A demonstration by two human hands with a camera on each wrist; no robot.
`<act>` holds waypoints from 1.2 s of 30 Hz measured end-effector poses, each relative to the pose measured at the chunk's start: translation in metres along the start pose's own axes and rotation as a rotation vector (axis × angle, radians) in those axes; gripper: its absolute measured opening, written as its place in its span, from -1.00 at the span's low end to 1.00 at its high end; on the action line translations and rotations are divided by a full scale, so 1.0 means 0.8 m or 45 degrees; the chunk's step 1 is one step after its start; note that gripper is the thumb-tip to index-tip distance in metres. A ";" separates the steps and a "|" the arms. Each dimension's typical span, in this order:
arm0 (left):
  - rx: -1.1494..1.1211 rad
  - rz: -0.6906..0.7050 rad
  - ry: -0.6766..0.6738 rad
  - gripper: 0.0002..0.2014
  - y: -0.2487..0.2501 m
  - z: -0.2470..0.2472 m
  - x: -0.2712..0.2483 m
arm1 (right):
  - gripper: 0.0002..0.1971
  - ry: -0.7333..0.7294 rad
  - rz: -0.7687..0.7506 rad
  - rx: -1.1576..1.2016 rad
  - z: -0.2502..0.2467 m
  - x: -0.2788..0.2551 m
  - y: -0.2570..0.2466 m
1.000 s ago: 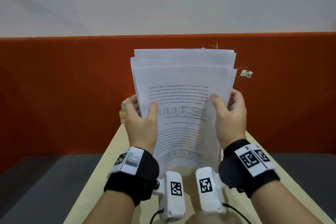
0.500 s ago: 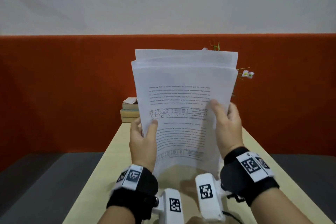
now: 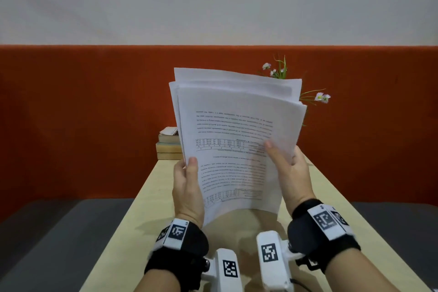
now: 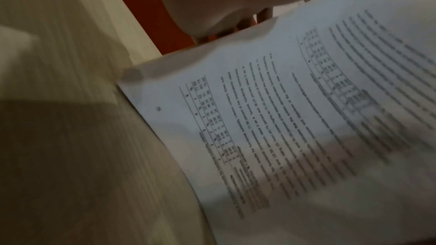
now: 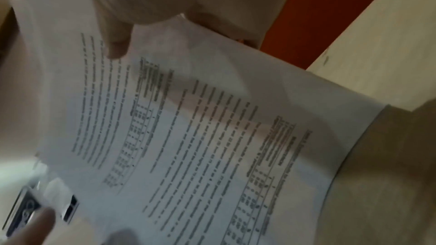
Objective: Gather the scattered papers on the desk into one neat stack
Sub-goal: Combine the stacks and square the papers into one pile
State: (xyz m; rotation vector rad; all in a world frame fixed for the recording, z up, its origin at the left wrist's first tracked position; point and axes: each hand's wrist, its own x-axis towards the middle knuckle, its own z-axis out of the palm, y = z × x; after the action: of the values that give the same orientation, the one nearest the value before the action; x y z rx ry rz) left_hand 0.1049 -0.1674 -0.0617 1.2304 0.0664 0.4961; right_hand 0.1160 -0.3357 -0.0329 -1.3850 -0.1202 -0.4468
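A stack of white printed papers (image 3: 234,140) stands nearly upright above the light wooden desk (image 3: 151,197), its top edges uneven and fanned. My left hand (image 3: 187,185) grips the stack's left edge, thumb on the front sheet. My right hand (image 3: 289,170) grips the right edge, thumb pressed on the print. The stack leans a little to the right, and its lower edge hangs just above the desk. The left wrist view shows the printed sheet (image 4: 283,128) over the desk (image 4: 59,137). In the right wrist view my thumb (image 5: 115,44) lies on the page (image 5: 200,137).
A pile of books (image 3: 168,147) lies at the desk's far left end. A plant with small white flowers (image 3: 279,71) rises behind the papers. An orange partition (image 3: 83,114) backs the desk. Dark grey floor (image 3: 47,232) flanks both sides.
Both hands have slid down the stack's sides and lowered it toward the desk. The stack now tilts slightly to the right, and the books behind have come into view.
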 end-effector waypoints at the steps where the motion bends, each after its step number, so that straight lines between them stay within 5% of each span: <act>1: 0.018 -0.005 -0.036 -0.53 0.001 0.000 0.000 | -0.60 -0.043 -0.006 -0.046 0.000 0.002 -0.003; 4: 0.063 0.053 -0.092 -0.86 0.020 -0.003 0.009 | -0.79 -0.067 -0.009 -0.051 -0.003 0.012 -0.020; 8: 0.130 0.229 -0.283 -0.56 0.063 -0.004 0.026 | -0.75 -0.117 0.001 0.021 -0.011 0.022 -0.031; 11: 0.254 0.363 -0.230 -0.35 0.096 -0.003 0.032 | -0.67 -0.152 0.065 0.000 -0.013 0.021 -0.028; 15: 0.944 1.134 0.029 -0.11 0.182 0.017 0.037 | -0.65 -0.206 0.118 0.042 -0.015 0.022 -0.029; 17: 1.492 1.296 -0.118 -0.04 0.212 0.045 0.037 | -0.64 -0.241 0.139 0.067 -0.013 0.022 -0.030; 21: 2.014 1.024 -0.818 -0.06 0.209 0.088 0.035 | -0.64 -0.257 0.129 0.084 -0.010 0.021 -0.031; 26: 1.943 1.085 -0.958 -0.11 0.198 0.103 0.028 | -0.52 -0.278 0.115 0.118 -0.011 0.019 -0.033; 31: 2.014 1.081 -1.024 -0.20 0.203 0.112 0.029 | -0.72 -0.275 0.093 0.098 -0.010 0.018 -0.037; 36: 1.930 0.906 -0.944 -0.91 0.212 0.100 0.049 | -0.71 -0.188 -0.013 -0.109 -0.020 0.017 -0.035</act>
State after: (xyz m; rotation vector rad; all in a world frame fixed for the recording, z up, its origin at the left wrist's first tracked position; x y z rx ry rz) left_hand 0.1092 -0.1818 0.1291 2.8983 -0.7911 0.5483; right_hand 0.1151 -0.3576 -0.0056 -1.5017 -0.2313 -0.3613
